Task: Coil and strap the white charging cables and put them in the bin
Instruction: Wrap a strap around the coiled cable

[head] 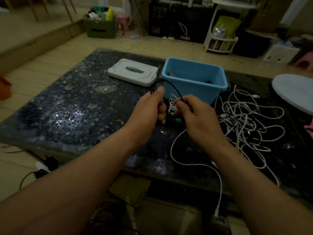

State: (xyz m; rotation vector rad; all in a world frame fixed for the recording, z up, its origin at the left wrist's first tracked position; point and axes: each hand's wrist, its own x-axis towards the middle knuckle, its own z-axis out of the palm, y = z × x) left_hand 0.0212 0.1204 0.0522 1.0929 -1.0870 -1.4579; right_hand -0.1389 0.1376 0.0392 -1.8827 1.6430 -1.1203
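Both my hands meet in front of the blue bin point(194, 82). My left hand point(149, 109) grips one end of a black strap point(174, 87) that arcs over to my right hand point(191, 112), whose fingers pinch the other end. Between the two hands sits a small white cable coil point(172, 104), partly hidden by my fingers. A loose white cable point(218, 175) trails from under my right hand off the table's front edge. A tangled pile of white cables point(250, 124) lies to the right on the dark table point(76, 107).
The bin's grey lid point(132, 72) lies flat to the left of the bin. A pale round object point(294, 92) sits at the table's right edge. Small blue and green items point(177, 120) lie under my hands. Floor clutter and shelves stand beyond the table.
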